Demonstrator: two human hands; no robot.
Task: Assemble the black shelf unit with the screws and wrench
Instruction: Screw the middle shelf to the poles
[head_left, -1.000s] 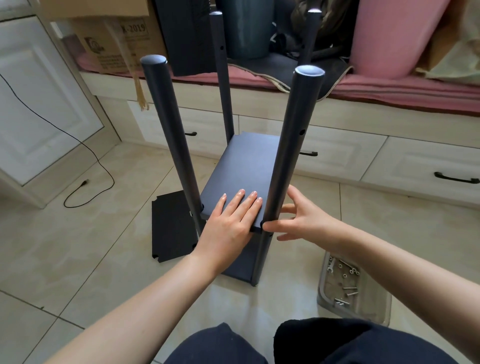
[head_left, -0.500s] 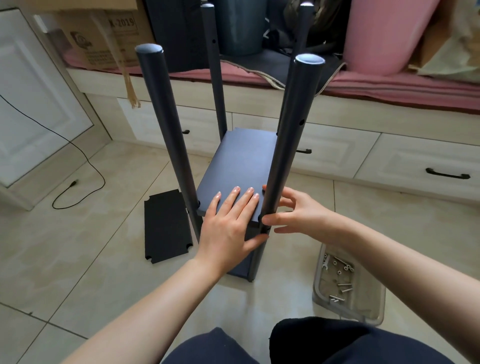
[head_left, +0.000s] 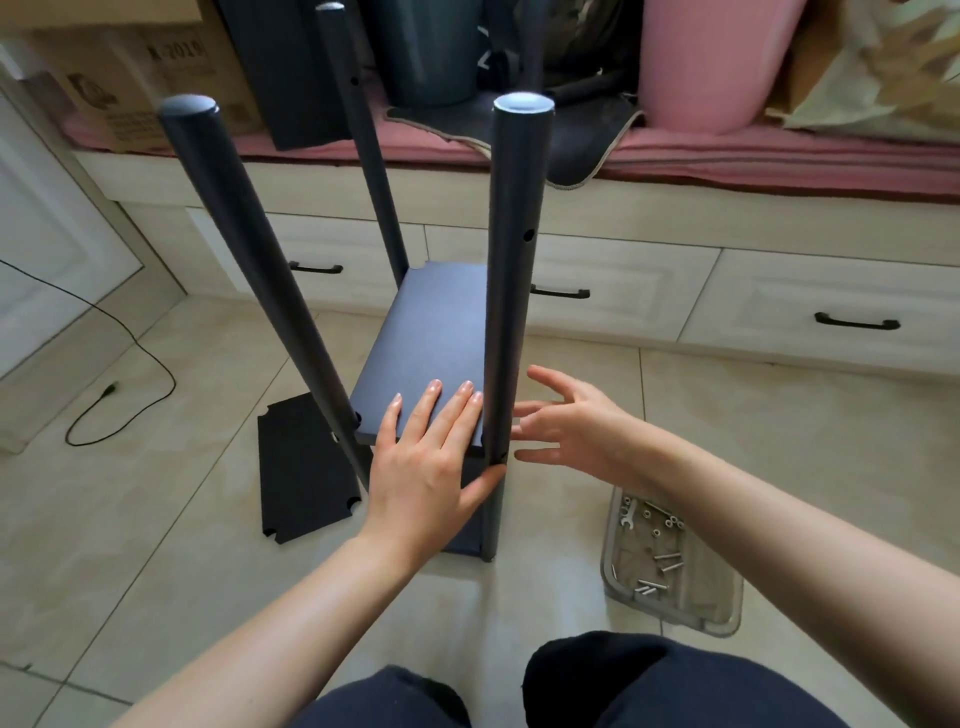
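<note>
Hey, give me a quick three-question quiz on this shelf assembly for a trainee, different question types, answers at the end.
1. True or false: the left hand lies flat on the shelf board.
2. Where is the spare panel? A) on the floor, left of the unit B) in the tray C) on the bench
3. Fill in: the right hand is open beside the near right ____.

Key: 1 true; 2 A; 3 post
</note>
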